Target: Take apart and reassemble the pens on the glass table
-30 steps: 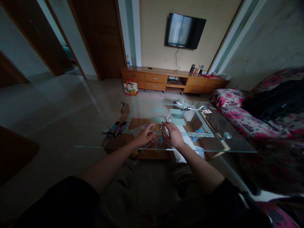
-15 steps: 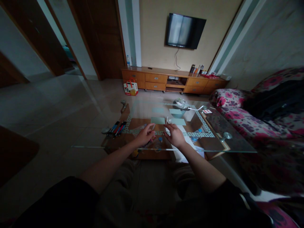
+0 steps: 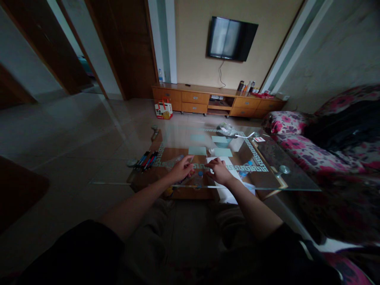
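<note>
Over the near part of the glass coffee table [image 3: 118, 170], my left hand [image 3: 181, 169] has its index finger stretched out and the other fingers loosely bent. Nothing I can make out is in it. Opposite it, my right hand [image 3: 219, 170] is pinched, with its fingertips pointing left; a short pale sliver of a thin white stick shows at them, mostly hidden. A gap separates the two hands. Beyond them lie pale green rectangles [image 3: 197, 151] on the glass. A blue-capped bottle [image 3: 200, 174] shows between my hands, low down.
Several pens [image 3: 145, 161] lie at the table's left. A bag-lined basket [image 3: 226, 131], a red-and-white card [image 3: 259, 139] and another blue-capped bottle [image 3: 248, 166] are at the right. Farther off stand a gift bag [image 3: 163, 110], a TV cabinet [image 3: 194, 102] and a floral sofa [image 3: 289, 122].
The thin white stick that stood up at my right fingertips has dropped lower and barely shows now. My right hand has turned slightly downward; my left hand has hardly moved.
</note>
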Action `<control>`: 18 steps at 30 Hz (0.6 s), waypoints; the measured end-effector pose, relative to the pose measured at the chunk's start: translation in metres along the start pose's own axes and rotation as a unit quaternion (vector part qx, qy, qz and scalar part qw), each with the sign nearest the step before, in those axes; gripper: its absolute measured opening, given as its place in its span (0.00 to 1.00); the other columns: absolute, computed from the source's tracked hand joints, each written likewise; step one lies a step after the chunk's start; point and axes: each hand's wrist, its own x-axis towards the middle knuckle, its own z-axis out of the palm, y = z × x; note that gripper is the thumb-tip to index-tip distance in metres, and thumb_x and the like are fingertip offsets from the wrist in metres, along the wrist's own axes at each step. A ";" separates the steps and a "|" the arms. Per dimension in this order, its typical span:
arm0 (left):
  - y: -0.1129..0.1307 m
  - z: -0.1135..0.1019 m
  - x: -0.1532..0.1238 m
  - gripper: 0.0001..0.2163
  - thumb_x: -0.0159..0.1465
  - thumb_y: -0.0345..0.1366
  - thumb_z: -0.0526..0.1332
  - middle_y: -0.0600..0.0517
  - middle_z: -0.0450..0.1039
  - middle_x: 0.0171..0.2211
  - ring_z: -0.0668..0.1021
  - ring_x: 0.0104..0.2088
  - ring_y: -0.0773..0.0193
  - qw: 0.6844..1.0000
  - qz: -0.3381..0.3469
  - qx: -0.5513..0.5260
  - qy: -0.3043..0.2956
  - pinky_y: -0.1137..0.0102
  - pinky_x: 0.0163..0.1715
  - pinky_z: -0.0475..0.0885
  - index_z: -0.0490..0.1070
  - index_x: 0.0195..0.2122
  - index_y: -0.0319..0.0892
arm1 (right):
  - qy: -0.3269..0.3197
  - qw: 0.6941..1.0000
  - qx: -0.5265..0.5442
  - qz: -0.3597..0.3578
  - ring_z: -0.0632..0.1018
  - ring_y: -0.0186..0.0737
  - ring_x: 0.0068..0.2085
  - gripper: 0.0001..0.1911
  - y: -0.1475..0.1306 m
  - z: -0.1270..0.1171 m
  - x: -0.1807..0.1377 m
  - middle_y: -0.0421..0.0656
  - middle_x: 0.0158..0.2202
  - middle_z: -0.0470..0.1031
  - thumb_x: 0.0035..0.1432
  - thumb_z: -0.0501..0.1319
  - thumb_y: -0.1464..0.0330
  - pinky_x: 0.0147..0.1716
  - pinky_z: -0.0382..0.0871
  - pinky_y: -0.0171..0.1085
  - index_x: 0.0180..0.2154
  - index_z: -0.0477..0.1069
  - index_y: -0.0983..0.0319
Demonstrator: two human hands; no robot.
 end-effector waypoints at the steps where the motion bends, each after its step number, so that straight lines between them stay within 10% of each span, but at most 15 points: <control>1: 0.000 0.000 0.000 0.24 0.66 0.45 0.58 0.51 0.75 0.30 0.75 0.20 0.70 1.000 -0.001 -0.001 0.002 0.76 0.21 0.68 0.59 0.61 0.42 | -0.006 1.000 -0.003 0.001 0.65 0.51 0.51 0.20 0.000 0.001 0.001 0.49 0.47 0.73 0.62 0.62 0.61 0.48 0.55 0.46 0.55 0.72 0.57; 18: 0.009 -0.001 -0.002 0.23 0.66 0.43 0.58 0.51 0.76 0.30 0.74 0.19 0.71 1.000 0.000 0.000 0.004 0.76 0.21 0.68 0.60 0.61 0.42 | -0.051 0.998 -0.035 0.015 0.63 0.54 0.52 0.17 -0.005 0.005 0.005 0.50 0.46 0.72 0.64 0.59 0.59 0.51 0.51 0.52 0.52 0.74 0.55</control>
